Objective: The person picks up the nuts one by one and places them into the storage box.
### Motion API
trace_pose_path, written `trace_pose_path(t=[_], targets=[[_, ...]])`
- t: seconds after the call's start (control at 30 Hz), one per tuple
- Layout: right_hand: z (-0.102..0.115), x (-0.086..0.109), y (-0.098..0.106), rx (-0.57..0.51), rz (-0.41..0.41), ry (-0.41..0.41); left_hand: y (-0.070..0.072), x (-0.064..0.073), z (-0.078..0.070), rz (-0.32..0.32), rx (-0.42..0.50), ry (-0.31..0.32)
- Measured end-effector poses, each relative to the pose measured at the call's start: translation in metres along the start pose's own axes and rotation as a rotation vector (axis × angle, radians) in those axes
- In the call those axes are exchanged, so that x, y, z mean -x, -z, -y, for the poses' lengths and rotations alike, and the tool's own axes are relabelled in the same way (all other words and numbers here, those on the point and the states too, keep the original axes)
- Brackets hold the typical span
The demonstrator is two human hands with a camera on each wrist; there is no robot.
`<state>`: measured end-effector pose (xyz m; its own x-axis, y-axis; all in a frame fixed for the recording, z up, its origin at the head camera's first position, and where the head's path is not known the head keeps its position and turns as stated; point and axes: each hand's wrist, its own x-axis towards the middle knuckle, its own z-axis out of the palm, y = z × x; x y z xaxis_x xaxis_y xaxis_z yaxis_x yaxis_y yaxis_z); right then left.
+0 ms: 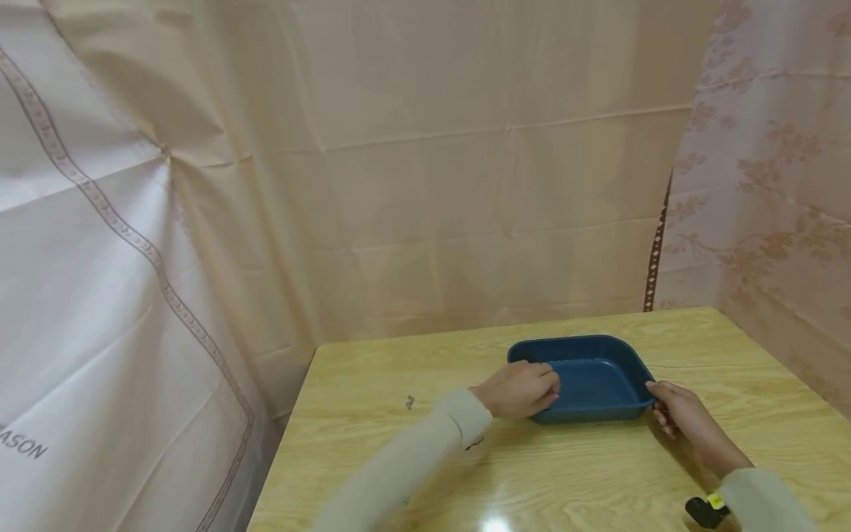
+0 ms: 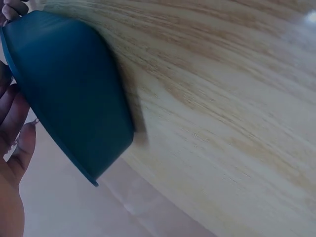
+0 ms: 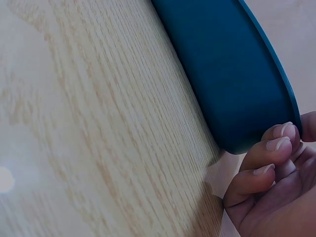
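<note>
A deep dark-blue rectangular tray (image 1: 592,415) with rounded corners sits toward the back right of the wooden table. My left hand (image 1: 521,390) is over its front left corner, fingers curled down past the rim. In the left wrist view, a small silvery piece (image 2: 35,121) shows between thumb and fingers of that hand; its exact kind cannot be made out. At the tray's right corner, my right hand (image 1: 685,417) pinches the rim between thumb and curled fingers. The right wrist view shows those fingers (image 3: 276,148) against the tray's outer wall (image 3: 232,74).
A little cluster of silvery bits (image 1: 409,402) lies on the table (image 1: 359,369) left of the tray. By the right sleeve is a black object (image 1: 706,511) with a yellow patch. Beige curtains (image 1: 465,185) hang behind the table's back edge, with patterned cloth (image 1: 784,207) on the right.
</note>
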<state>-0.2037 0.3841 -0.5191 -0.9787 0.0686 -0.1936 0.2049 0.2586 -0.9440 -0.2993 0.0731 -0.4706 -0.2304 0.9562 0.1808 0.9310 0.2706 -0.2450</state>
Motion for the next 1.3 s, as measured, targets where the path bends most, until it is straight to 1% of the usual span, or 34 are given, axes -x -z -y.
trace_pose_path(t=[0.13, 0.27, 0.37, 0.47, 0.7, 0.9, 1.07, 1.3], targets=[[0.0, 0.0, 0.0, -0.004, -0.002, 0.001, 0.0, -0.005, -0.005, -0.004, -0.007, -0.007], [0.0, 0.001, -0.001, -0.006, -0.011, 0.002, 0.001, -0.009, -0.01, -0.003, 0.027, -0.012], [0.0, 0.001, -0.002, -0.001, -0.011, 0.003, -0.001, -0.011, -0.013, 0.004, 0.045, -0.013], [0.0, 0.0, -0.002, 0.004, -0.01, 0.008, -0.003, -0.013, -0.015, -0.003, 0.051, -0.016], [-0.003, 0.0, -0.001, -0.002, -0.01, 0.025, 0.001, -0.017, -0.02, 0.008, 0.081, -0.001], [-0.004, 0.0, 0.0, -0.019, -0.01, 0.033, 0.0, -0.024, -0.025, 0.022, 0.12, 0.016], [-0.004, 0.0, -0.001, -0.022, -0.007, 0.026, -0.002, -0.028, -0.028, 0.017, 0.115, 0.009], [-0.001, 0.001, -0.003, -0.037, -0.013, 0.031, -0.004, -0.03, -0.03, 0.018, 0.113, 0.013]])
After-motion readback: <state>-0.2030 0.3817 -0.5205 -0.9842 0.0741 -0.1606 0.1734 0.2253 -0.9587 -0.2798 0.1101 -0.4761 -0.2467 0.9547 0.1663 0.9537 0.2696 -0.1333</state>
